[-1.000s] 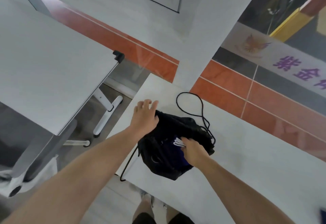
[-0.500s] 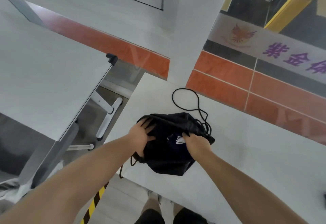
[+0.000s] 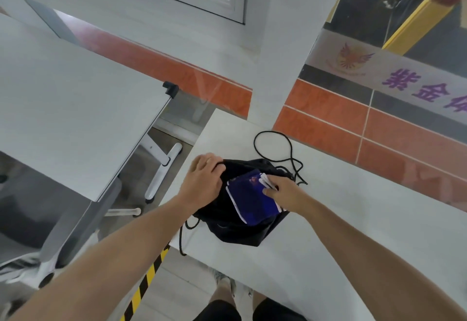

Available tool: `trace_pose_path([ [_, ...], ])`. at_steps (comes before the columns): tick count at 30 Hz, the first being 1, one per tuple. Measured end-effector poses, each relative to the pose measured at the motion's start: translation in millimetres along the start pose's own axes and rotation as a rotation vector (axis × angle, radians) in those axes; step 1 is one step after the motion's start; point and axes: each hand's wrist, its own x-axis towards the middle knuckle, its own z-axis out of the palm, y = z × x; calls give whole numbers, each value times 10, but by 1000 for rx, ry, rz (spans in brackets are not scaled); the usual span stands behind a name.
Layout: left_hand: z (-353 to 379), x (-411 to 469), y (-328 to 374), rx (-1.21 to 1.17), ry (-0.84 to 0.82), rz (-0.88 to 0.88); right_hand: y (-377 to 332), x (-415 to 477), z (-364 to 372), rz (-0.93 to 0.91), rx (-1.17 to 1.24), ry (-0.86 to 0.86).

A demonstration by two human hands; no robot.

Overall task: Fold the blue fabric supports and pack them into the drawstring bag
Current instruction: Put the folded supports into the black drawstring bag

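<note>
On a smooth white table (image 3: 328,219) set against an orange-tiled wall (image 3: 328,108) lies a soft, crumpled black drawstring bag (image 3: 235,229), its thin black cord (image 3: 271,144) looped behind. The left hand (image 3: 202,181) curls its fingers over the bag's rim. The right hand (image 3: 283,192) pinches a folded blue fabric support (image 3: 250,202) with white edging, resting in the bag's open mouth. Purple Chinese characters (image 3: 417,88) cross a wall banner.

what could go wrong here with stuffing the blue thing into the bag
The blue fabric support lies mostly on top of the black drawstring bag, so it may bunch at the opening or come unfolded as the right hand pushes. The bag sits at the table edge with a cord hanging over; a hard push might slide it off despite the left hand gripping its rim.
</note>
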Motion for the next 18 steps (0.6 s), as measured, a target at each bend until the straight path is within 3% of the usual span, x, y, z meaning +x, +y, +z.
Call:
trace_pose_path([
  [2, 32, -37, -30, -82, -49, -234, -55, 9, -31, 0, 103, -34],
  [4, 58, -50, -55, -312, -86, -438, -85, 25, -21, 3, 322, -146],
  [7, 28, -47, -85, -650, -62, -628, -119, 124, 138, 40, 570, -279],
  [10, -10, -96, -112, -709, 54, -728, -126, 311, 434, 98, 416, -170],
  [12, -1, -168, -114, -561, 90, -673, -110, 438, 629, 125, 85, -59],
  [15, 101, -288, -41, -283, 45, -314, -185, 455, 702, 134, -441, 92],
  [18, 212, -291, 121, -176, -64, 24, -249, 311, 546, -142, -738, 312],
])
